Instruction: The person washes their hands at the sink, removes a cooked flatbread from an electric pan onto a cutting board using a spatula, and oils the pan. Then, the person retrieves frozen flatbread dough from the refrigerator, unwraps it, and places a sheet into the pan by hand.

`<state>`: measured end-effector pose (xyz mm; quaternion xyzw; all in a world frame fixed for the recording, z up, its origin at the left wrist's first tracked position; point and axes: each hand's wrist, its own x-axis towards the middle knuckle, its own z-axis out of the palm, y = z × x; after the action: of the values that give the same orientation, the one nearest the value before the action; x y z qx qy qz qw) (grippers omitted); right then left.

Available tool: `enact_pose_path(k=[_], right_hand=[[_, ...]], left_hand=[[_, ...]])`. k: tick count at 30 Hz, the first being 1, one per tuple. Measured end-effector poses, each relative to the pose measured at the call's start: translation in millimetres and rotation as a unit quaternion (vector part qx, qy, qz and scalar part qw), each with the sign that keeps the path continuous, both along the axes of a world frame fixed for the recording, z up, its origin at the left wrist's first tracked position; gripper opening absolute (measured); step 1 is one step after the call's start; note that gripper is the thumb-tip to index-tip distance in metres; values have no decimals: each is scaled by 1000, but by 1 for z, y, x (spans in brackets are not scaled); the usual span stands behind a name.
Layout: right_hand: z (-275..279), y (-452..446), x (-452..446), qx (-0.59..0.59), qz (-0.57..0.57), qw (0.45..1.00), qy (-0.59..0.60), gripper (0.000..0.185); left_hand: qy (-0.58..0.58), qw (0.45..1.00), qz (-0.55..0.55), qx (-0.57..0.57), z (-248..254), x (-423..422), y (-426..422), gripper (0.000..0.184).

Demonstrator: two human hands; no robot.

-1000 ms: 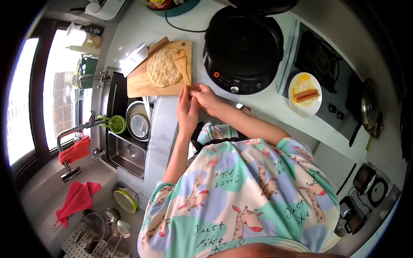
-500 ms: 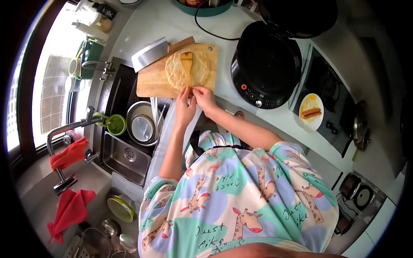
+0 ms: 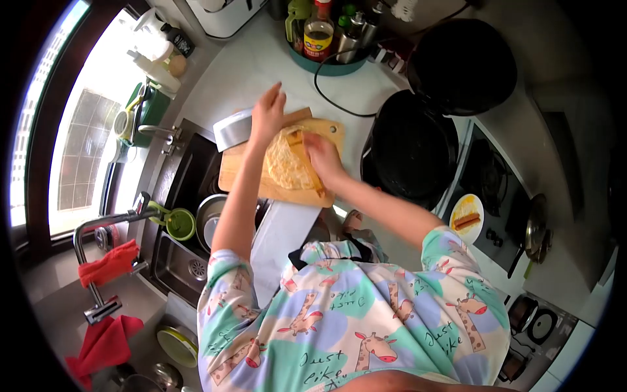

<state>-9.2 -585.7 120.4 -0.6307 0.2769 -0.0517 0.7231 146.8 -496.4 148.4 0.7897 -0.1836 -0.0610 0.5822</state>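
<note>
A round flatbread (image 3: 286,166) lies on the wooden cutting board (image 3: 245,171). Along its right side rests a wooden spatula (image 3: 308,163), its handle pointing towards me. My right hand (image 3: 322,158) is at the right edge of the flatbread, over part of the spatula; its fingers are pressed together and what lies between them is hidden. Raised above the upper left of the board, my left hand (image 3: 268,112) has its fingers apart and holds nothing. Beside and partly behind my left wrist is a cleaver (image 3: 232,130) with a wooden handle (image 3: 298,116).
An open black electric pan (image 3: 411,153) stands to the right. Further right, a plate (image 3: 471,232) with sausages (image 3: 466,221) sits by the stove (image 3: 490,189). A tray (image 3: 333,66) of bottles is behind the board. The sink (image 3: 173,268) with bowls is at left.
My left hand has left the spatula handle and moved up above the cleaver. My right hand has moved up along the flatbread's right side. The view has shifted, showing more of the bottles.
</note>
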Motion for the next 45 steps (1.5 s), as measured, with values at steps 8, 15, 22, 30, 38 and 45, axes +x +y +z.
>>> enact_pose_path(k=[8, 15, 22, 30, 38, 45], right_hand=[[70, -55, 257, -138, -151, 973, -103, 40], [51, -76, 323, -66, -199, 977, -49, 44], [67, -79, 338, -92, -201, 975, -8, 41], [120, -51, 300, -139, -185, 940, -251, 36], [188, -41, 138, 131, -63, 932, -331, 38], [147, -97, -82, 294, -71, 947, -107, 43]], left_hand=[[119, 992, 11, -51, 30, 180, -92, 43], [162, 986, -33, -37, -8, 246, -125, 33], [279, 942, -24, -187, -25, 272, -144, 28], [16, 983, 66, -171, 70, 201, -94, 22], [-377, 916, 111, 82, 176, -15, -52, 26], [-151, 963, -186, 120, 161, -198, -59, 34]])
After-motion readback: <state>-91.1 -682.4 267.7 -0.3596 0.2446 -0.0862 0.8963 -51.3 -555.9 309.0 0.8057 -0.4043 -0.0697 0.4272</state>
